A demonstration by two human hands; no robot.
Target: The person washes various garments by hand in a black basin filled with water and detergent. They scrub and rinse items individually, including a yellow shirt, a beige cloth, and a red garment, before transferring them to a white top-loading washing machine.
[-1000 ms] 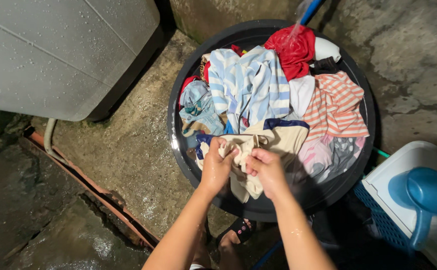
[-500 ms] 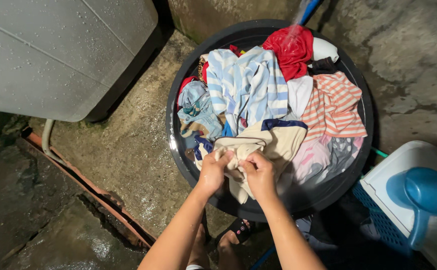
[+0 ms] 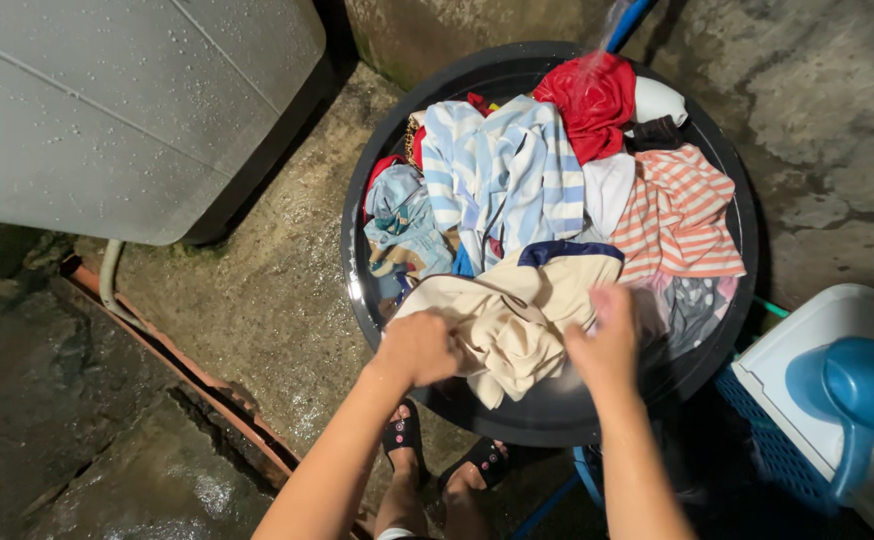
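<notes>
The cream-coloured wet cotton garment [image 3: 512,325] lies bunched at the near side of the round black plastic wash basin [image 3: 377,310]. The left hand [image 3: 419,348] is fisted tight on its left fold; the right hand [image 3: 605,345] is blurred, so its grip cannot be told. Soaked, it likely handles limp, heavy and slippery, best gathered by thick folds. Beyond the fingers lie a blue-striped shirt [image 3: 507,170] and red cloth [image 3: 592,100]; right, a blue jug [image 3: 857,385].
</notes>
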